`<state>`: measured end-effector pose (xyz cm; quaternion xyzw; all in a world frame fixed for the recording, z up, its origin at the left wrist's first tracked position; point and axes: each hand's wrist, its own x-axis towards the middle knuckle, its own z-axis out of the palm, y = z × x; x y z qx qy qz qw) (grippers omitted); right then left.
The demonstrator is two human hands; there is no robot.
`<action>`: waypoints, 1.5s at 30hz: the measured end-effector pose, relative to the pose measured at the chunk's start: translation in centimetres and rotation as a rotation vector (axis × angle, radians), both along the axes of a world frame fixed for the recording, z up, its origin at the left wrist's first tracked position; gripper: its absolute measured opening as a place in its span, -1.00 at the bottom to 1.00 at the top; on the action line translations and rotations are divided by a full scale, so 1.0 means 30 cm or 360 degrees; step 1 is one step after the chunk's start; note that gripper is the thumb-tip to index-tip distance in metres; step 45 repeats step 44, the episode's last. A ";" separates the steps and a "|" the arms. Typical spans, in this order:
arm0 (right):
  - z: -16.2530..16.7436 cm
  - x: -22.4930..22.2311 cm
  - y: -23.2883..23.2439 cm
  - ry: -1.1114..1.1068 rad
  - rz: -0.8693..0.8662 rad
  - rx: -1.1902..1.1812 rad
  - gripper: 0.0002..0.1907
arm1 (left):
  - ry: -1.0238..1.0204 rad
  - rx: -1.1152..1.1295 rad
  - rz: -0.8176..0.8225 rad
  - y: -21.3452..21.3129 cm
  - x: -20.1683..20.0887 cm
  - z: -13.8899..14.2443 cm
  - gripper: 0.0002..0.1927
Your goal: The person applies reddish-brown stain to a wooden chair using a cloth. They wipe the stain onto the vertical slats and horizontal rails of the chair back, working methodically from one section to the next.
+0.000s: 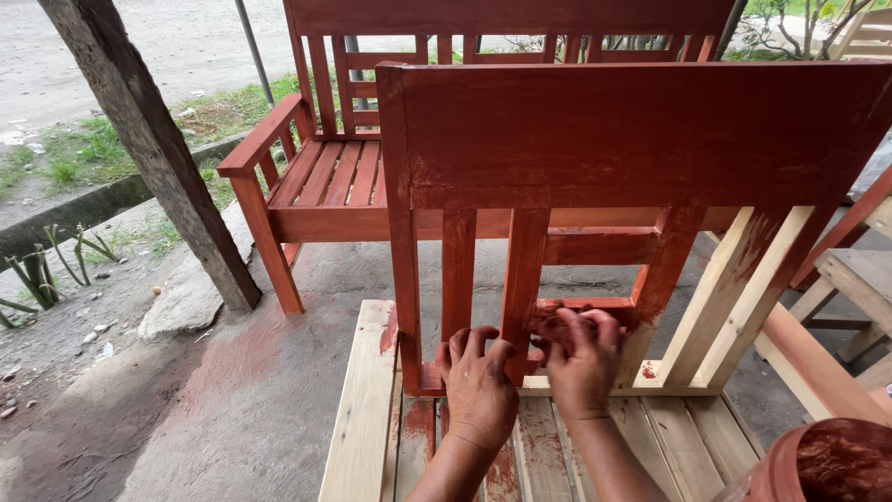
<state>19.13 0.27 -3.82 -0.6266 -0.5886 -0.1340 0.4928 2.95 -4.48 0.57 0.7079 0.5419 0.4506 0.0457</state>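
Half-stained wooden bench (641, 139), its backrest red-brown and its right slats and seat planks bare pale wood, stands directly in front of the person. It looks heavy and rigid, and wet stain would be slippery, so dry bare slats seem the safest hold. Left hand (478, 386) rests open-fingered at a stained slat's foot. Right hand (583, 358) presses a stain-soaked rag (556, 327), mostly hidden, against the lower rail.

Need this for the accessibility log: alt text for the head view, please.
Two stain-smeared hands, left hand and right hand, press at the base of a half-stained red wooden bench back. Its right slats remain bare. A finished red bench stands behind.
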 end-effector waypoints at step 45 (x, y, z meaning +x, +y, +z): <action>-0.114 0.229 0.073 0.1776 -0.0125 0.0143 -0.51 | 0.0071 -0.0041 -0.0113 -0.012 0.028 -0.002 -0.86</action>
